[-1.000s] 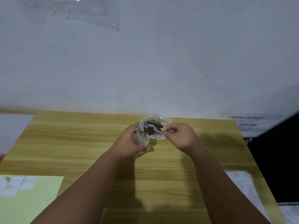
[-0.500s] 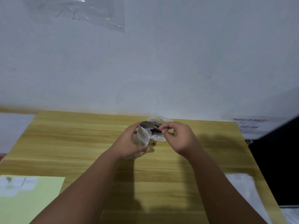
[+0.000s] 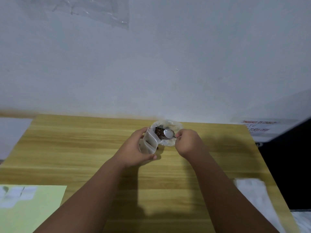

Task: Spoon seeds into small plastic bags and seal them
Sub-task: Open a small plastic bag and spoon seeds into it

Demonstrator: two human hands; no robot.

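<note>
At the far edge of the table point(image 3: 84, 148): we have both hands working close together, right up by the wall.
Left hand point(image 3: 134, 152): wrapped round the small bag point(image 3: 149, 142), thumb on the near side, holding it up with its mouth turned toward the spoon.
Right hand point(image 3: 188, 143): fingers curled, pinching the spoon point(image 3: 168, 133) by its handle.
Spoon: a second ago we saw it loaded, half a second ago it was tipped at the small bag's mouth. Now the bowl faces up, bare and shiny, so that scoop has gone.
Seeds point(image 3: 159, 132): a dark heap just beside the spoon's bowl, apparently in the crumpled supply bag point(image 3: 173, 125) behind the small bag. We cannot tell how much sits in the small bag itself.
What it means: one spoonful looks delivered. We judge the next call is either another dip or sealing.
Watch for: the small bag is soft and its mouth still open — a slack grip could spill it.
Nearer us: a pale green sheet point(image 3: 30, 207) at the left, untouched.
</note>
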